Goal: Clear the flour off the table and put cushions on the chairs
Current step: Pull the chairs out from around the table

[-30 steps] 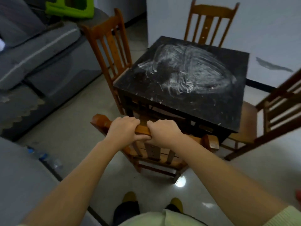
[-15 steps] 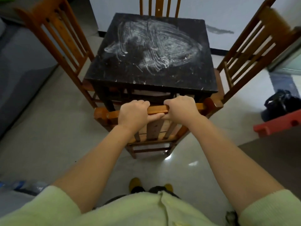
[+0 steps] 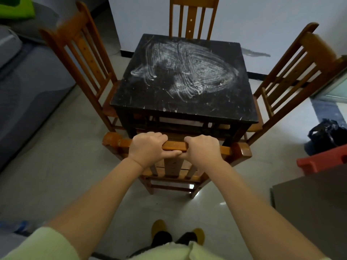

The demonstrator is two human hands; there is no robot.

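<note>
A square black table (image 3: 221, 107) stands in front of me, its top smeared with white flour (image 3: 185, 70) in swirled streaks. The near wooden chair (image 3: 238, 150) is tucked under the table's front edge, its back towards me. My left hand (image 3: 147, 149) and my right hand (image 3: 202, 150) both grip the chair's top rail side by side, fingers curled over it. No cushion lies on any chair seat that I can see.
Three more wooden chairs stand at the table: left (image 3: 80, 51), far (image 3: 193, 15), right (image 3: 300, 66). A grey sofa (image 3: 28, 87) runs along the left. A black bag (image 3: 326, 134) and a red plastic item (image 3: 323, 162) lie at the right, by a dark cabinet top (image 3: 315, 207).
The view has swung round until I face the table squarely. Both hands have kept their grip on the near chair's top rail, now a little further apart.
</note>
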